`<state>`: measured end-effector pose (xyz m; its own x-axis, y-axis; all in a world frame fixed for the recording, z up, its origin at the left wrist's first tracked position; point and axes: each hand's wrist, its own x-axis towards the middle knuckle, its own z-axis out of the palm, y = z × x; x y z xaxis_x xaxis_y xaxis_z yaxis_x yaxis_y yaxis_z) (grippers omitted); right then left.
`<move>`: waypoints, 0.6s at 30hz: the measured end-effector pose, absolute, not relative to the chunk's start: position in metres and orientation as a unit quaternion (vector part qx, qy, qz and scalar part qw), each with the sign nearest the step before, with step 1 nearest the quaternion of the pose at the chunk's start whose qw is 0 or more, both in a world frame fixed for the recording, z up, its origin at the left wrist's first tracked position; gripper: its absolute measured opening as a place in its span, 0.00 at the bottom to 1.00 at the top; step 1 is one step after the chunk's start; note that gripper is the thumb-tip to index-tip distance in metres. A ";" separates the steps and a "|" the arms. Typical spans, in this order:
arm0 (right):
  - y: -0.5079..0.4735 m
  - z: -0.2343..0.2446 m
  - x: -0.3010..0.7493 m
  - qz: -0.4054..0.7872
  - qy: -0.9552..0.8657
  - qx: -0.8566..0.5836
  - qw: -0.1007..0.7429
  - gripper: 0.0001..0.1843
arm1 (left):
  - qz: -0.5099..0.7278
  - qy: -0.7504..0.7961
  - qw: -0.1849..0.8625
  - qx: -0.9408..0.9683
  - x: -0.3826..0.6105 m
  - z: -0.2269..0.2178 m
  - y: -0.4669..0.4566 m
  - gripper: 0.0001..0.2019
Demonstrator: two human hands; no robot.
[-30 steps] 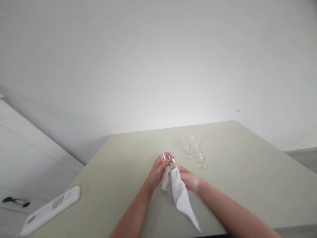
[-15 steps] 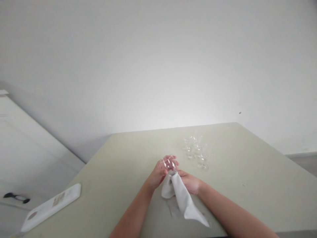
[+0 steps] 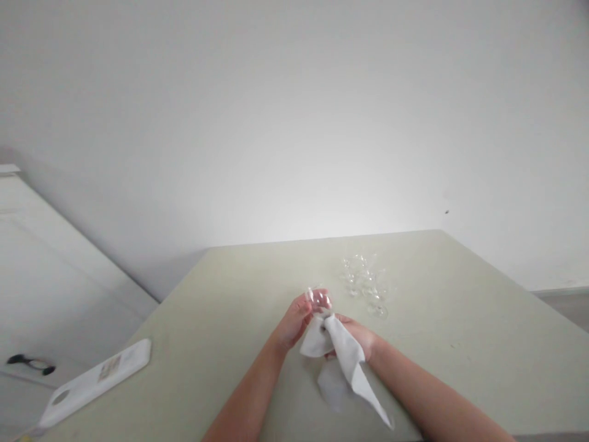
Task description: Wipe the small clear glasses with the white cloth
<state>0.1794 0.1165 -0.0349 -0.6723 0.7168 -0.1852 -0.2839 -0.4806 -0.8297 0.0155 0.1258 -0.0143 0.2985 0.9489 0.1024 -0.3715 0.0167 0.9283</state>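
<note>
Clear small glass (image 3: 318, 299) sits gripped in the left hand (image 3: 294, 321); right hand (image 3: 356, 337) pinches the white cloth (image 3: 343, 359), whose tail now hangs lower than before.

Nothing legible anywhere. Only a small printed label on the white board (image 3: 94, 382) at the left edge of the worktop (image 3: 460, 344), too blurred and small to read.
</note>
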 end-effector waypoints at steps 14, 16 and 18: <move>0.113 -0.028 0.184 0.794 -0.470 -0.247 0.297 0.20 | 0.524 0.318 0.591 0.524 0.013 -0.012 0.129 0.36; 0.109 -0.030 0.184 0.839 -0.398 -0.248 0.275 0.23 | 0.508 0.306 0.600 0.536 0.014 -0.011 0.127 0.36; 0.108 -0.032 0.180 0.846 -0.368 -0.253 0.292 0.23 | 0.509 0.281 0.623 0.524 0.015 -0.011 0.126 0.37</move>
